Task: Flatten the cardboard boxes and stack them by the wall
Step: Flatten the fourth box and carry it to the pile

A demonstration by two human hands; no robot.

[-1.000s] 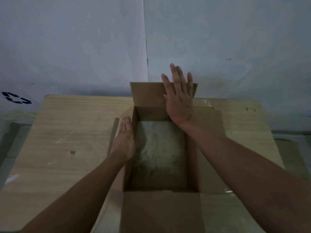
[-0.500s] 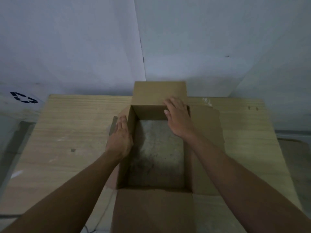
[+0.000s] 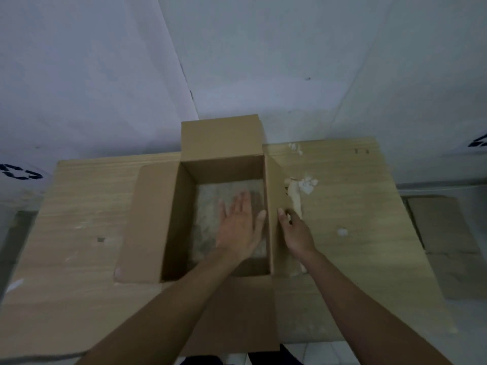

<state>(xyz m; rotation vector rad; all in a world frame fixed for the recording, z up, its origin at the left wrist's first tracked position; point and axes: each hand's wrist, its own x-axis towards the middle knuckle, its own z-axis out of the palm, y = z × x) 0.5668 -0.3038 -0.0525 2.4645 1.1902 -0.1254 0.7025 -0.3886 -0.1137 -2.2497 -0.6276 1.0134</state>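
Fingers (image 3: 243, 204) flat inside open box (image 3: 224, 169).

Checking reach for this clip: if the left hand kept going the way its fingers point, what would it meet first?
The left hand is spread open inside the open cardboard box, fingers pointing at the far side. Going straight on, it would likely meet the box's far inner wall first, though its height above the floor is unclear.

Open brown cardboard box (image 3: 168, 219), flaps splayed outward, upright on wooden board.
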